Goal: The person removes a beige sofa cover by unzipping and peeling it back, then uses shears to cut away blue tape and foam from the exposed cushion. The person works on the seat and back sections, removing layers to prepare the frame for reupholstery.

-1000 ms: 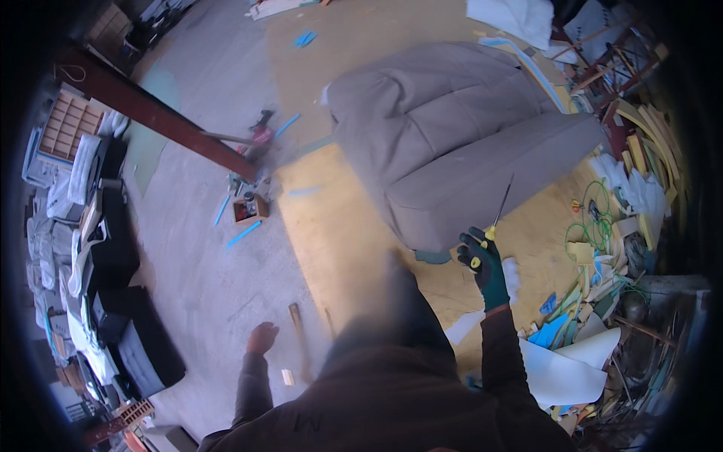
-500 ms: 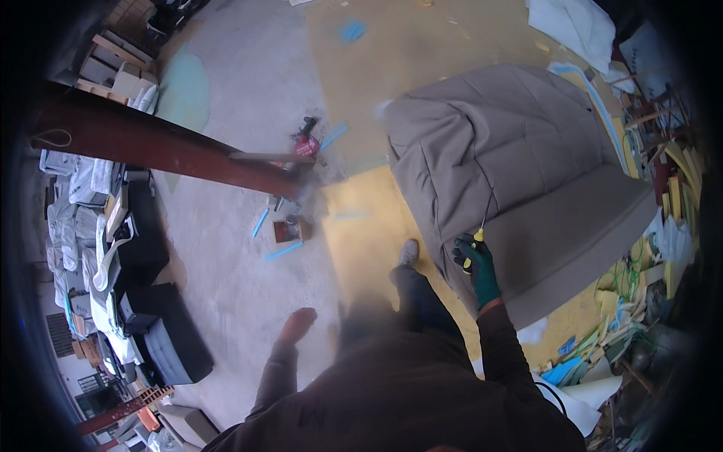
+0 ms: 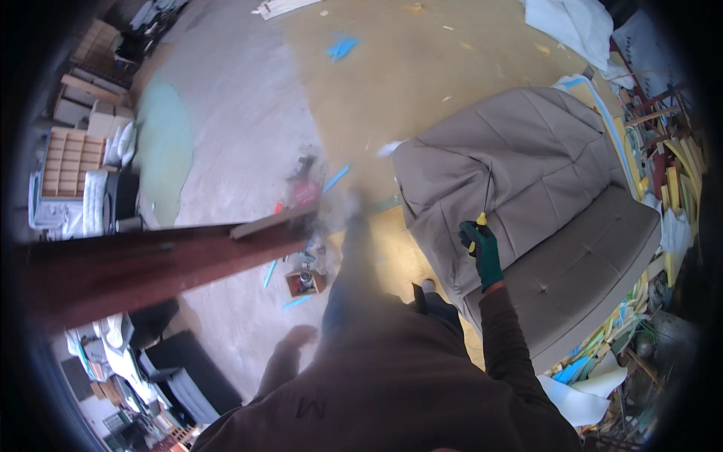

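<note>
My right hand point(image 3: 482, 247), in a green glove with dark fingers, grips a tool with a yellow handle and a long thin shaft point(image 3: 489, 188). The shaft points away from me; its exact kind is unclear. Beneath this hand lies a large grey-brown upholstered piece point(image 3: 542, 151), with a loose, wrinkled cover on its far part and a tufted seat-like part point(image 3: 572, 271) nearer me. My left hand point(image 3: 301, 335), ungloved, hangs low beside my body over the concrete floor. Motion smears its fingers, and no object shows in it.
A dark red beam point(image 3: 166, 264) juts in from the left. Past its end sit a small box point(image 3: 305, 283) and a blurred red object point(image 3: 303, 192) on the floor. Furniture parts stand at left. Foam scraps point(image 3: 681, 173) and white sheets point(image 3: 576, 399) line the right.
My view has shifted and my left leg now swings forward in a blur. More of the tufted part shows. The yellow-handled tool stays in my right hand.
</note>
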Action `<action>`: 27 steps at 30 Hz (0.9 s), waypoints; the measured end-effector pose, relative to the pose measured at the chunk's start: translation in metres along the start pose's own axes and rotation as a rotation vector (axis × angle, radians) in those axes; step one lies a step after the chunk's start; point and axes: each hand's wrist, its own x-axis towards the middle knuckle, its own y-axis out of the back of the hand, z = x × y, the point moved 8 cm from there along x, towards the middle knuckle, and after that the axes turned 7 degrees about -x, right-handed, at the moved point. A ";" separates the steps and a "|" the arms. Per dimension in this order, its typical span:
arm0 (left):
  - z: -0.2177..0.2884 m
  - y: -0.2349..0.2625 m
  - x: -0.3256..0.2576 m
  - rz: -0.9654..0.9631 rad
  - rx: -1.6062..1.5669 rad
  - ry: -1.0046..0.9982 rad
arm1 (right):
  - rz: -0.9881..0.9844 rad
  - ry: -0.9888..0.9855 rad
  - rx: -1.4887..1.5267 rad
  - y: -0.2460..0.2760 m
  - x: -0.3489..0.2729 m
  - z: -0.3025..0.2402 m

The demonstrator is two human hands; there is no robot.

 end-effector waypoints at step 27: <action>0.961 0.220 0.199 -0.324 0.970 -0.795 | 0.648 -0.089 0.741 -0.153 0.299 -0.021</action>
